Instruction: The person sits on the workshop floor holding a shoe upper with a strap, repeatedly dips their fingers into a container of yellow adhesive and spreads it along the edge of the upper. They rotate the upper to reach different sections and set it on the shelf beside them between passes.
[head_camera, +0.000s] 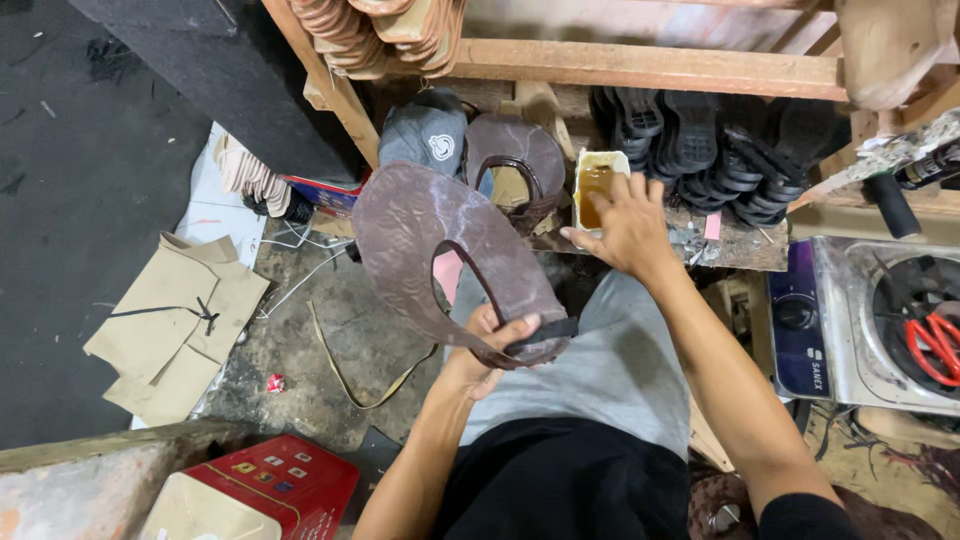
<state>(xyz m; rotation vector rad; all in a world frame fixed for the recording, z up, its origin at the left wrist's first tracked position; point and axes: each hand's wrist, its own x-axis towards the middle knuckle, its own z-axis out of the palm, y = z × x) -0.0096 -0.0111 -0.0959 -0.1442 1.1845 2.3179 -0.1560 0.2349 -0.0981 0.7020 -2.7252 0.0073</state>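
Observation:
My left hand (487, 350) grips a brown leather shoe upper (430, 225) by its lower end, holding it up over my lap with the inner side facing me. My right hand (625, 228) reaches forward to a small white tub of amber glue (596, 180) on the wooden bench, fingers at its rim; whether they hold anything is hidden. A second brown upper (515, 150) rests just behind the held one.
Black shoe soles (700, 140) are stacked on the bench behind the tub. A stove with red scissors (935, 345) on it stands at the right. Paper patterns (175, 330) lie on the floor at left, a red box (280, 480) near my knee.

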